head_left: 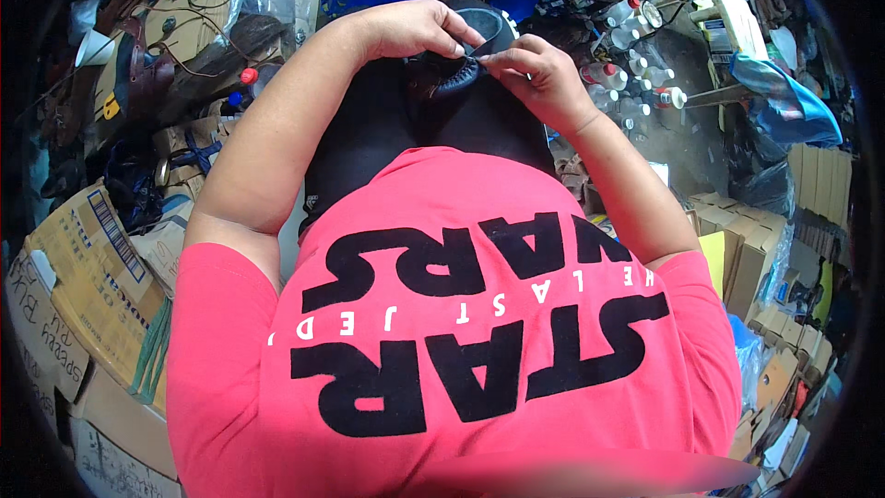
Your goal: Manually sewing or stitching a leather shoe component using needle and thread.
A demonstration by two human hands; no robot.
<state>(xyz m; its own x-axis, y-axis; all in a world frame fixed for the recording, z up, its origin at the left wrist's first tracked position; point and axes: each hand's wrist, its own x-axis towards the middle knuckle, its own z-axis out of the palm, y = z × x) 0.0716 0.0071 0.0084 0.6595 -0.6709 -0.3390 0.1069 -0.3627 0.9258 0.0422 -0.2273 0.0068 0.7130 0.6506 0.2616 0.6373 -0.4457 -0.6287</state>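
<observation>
Beside plastic bottles (604, 74), we are poising left hand (431, 29) and right hand (536, 74), equally near, at the far edge of a dark shoe (447, 83) — fingertips narrow, exact hold unclear.

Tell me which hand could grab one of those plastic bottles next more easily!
Probably the right hand: it's nearer the plastic bottles. The left hand would likely have to reach past it. Both are busy at the dark stitched piece.
</observation>
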